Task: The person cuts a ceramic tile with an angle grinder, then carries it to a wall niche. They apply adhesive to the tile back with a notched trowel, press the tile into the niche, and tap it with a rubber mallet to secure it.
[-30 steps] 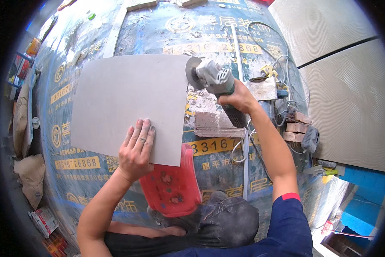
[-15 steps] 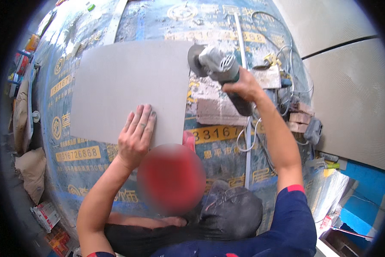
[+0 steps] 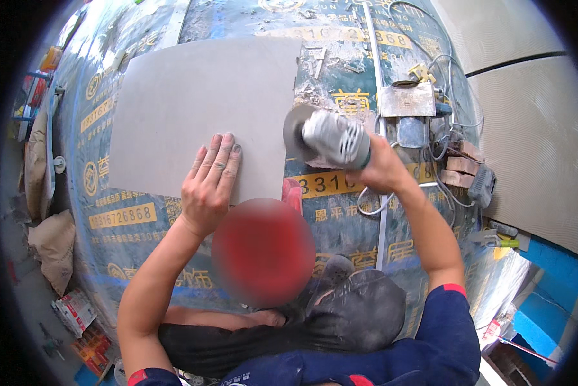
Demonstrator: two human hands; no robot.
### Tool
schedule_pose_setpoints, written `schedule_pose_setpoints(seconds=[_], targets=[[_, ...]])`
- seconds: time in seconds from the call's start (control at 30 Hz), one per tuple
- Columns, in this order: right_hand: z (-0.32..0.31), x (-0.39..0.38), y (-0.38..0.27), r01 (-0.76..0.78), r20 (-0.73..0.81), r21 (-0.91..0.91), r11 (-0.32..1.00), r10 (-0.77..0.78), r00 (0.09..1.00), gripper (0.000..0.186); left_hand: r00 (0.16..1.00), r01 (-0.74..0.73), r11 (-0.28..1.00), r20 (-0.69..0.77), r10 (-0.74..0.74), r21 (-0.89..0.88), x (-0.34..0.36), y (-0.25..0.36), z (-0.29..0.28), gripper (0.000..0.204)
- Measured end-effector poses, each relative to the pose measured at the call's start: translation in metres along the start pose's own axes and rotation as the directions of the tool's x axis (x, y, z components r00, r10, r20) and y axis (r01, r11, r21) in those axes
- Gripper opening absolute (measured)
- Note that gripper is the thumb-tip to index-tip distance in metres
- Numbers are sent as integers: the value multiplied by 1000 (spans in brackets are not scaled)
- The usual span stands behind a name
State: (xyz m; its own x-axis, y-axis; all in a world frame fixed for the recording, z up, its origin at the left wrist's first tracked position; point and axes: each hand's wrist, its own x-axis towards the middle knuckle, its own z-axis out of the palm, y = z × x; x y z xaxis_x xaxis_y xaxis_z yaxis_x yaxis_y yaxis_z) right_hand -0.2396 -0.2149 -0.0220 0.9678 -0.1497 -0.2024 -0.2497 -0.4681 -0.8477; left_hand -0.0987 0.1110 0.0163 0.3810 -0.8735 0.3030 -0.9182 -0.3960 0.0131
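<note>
A large grey tile [image 3: 192, 96] lies flat on a printed dark green floor sheet [image 3: 135, 254]. My left hand [image 3: 210, 183] rests on its near part, fingers stretched out and dusty. In my right hand [image 3: 382, 168] is an angle grinder [image 3: 335, 137], gripped round its body. The grinder's round disc [image 3: 297, 132] stands at the tile's right edge; whether it touches or spins I cannot tell. A blurred red round shape [image 3: 263, 251] hides the area by the tile's near right corner.
A pale straight strip [image 3: 377, 96] runs along the sheet, right of the grinder. Beyond it are a looped cable [image 3: 453, 61], a dusty board [image 3: 406, 100] and several bricks [image 3: 461, 171]. Large panels [image 3: 533, 141] lie at right. A paper sack [image 3: 52, 251] sits at left.
My right hand has brought the grinder nearer to me along the tile's right edge, from close to its far corner. My left hand stays on the tile. The whole view has shifted slightly.
</note>
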Motion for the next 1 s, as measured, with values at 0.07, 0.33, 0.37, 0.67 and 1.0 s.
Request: schedule_pose_setpoints(seconds=[0.07, 0.33, 0.37, 0.67, 1.0], targets=[[-8, 16, 2, -36, -9, 20, 999, 36, 999, 73, 1000, -4, 1000, 4, 4, -5, 0, -1, 1, 41], [21, -43, -17, 90, 114, -58, 994, -83, 990, 62, 1000, 16, 1000, 23, -16, -16, -5, -1, 2, 43], [23, -51, -19, 75, 142, -39, 996, -68, 988, 63, 1000, 13, 1000, 19, -13, -12, -4, -1, 3, 43], [36, -54, -5, 138, 87, -5, 990, -137, 987, 64, 1000, 3, 1000, 7, -3, 14, -3, -1, 2, 39], [70, -48, 24, 2, 17, 353, 935, -9, 1000, 72, 999, -19, 1000, 33, 19, 4, -5, -5, 9, 61]])
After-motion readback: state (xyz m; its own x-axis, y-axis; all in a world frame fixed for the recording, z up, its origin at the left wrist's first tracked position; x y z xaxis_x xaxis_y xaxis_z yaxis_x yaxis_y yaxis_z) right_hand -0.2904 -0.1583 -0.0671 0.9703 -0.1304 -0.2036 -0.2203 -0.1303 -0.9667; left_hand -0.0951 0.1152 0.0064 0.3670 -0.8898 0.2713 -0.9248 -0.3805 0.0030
